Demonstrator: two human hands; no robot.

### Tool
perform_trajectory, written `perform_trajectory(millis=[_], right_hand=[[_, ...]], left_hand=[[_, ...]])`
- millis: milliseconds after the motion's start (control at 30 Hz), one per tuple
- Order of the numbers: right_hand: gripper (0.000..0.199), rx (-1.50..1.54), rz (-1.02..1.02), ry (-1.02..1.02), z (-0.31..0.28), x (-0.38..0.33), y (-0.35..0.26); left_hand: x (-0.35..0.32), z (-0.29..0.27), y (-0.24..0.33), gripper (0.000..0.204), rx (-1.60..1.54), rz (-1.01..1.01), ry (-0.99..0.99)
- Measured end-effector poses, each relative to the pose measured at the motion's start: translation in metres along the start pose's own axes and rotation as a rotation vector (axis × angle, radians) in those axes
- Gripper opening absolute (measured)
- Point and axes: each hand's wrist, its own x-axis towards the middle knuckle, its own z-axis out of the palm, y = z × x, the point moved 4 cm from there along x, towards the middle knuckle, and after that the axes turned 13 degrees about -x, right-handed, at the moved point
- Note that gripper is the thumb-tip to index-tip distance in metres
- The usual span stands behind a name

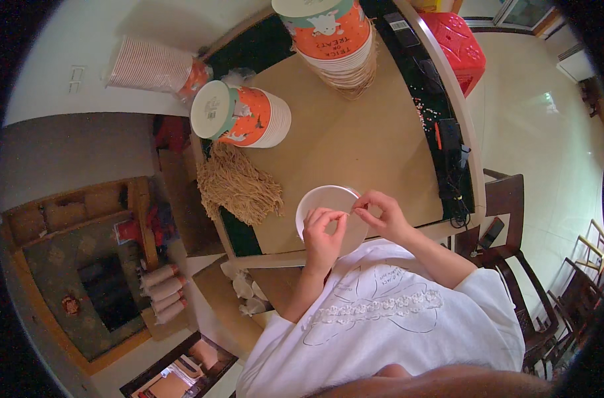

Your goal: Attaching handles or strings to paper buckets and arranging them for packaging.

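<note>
White bucket (pixel 325 198), its mouth turned up, sits at the person's side of the worktop (pixel 241 232), close against the shirt; the hands cover part of its rim, so whether it rests on the worktop or leans on the body I cannot tell. Above it, the left hand (pixel 323 233) and the right hand (pixel 383 217) meet with thumbs and fingers pinched on a thin piece (pixel 348 213) between them, too small to make out.

A brown sheet (pixel 342 139) covers most of the dark green worktop, leaving bare room beyond the bucket. To the left lies a bundle of tan strands (pixel 239 186), partly over the green border. Past it stands an upturned orange bucket stack (pixel 249 118); a second stack (pixel 332 43) at the far edge is cut off by the top of the view. A plastic-wrapped stack (pixel 153 66) shows at the far left corner.

Along the right border are small scattered pellets (pixel 429 114), a black device (pixel 450 139) and tangled cables (pixel 458 205), near the pale rim. Beyond that edge come a red stool (pixel 453 50), dark chairs (pixel 507 215) and pale floor (pixel 541 119).
</note>
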Motion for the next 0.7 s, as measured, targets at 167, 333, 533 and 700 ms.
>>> perform_trajectory(millis=[167,333,533,700], right_hand=[[0.010,0.001,-0.042,-0.075,-0.006,0.010,-0.013],[0.009,0.020,-0.011,-0.136,-0.004,0.011,-0.014],[0.009,-0.002,-0.045,-0.114,-0.003,0.010,-0.014],[0.011,-0.035,-0.055,-0.117,-0.002,0.012,-0.014]], left_hand=[[0.000,0.000,0.003,0.004,0.012,0.021,-0.019],[0.001,0.001,0.006,0.004,0.032,0.032,-0.031],[0.001,0.001,0.006,0.005,0.051,0.037,-0.027],[0.001,0.002,0.012,0.005,0.127,0.074,-0.023]])
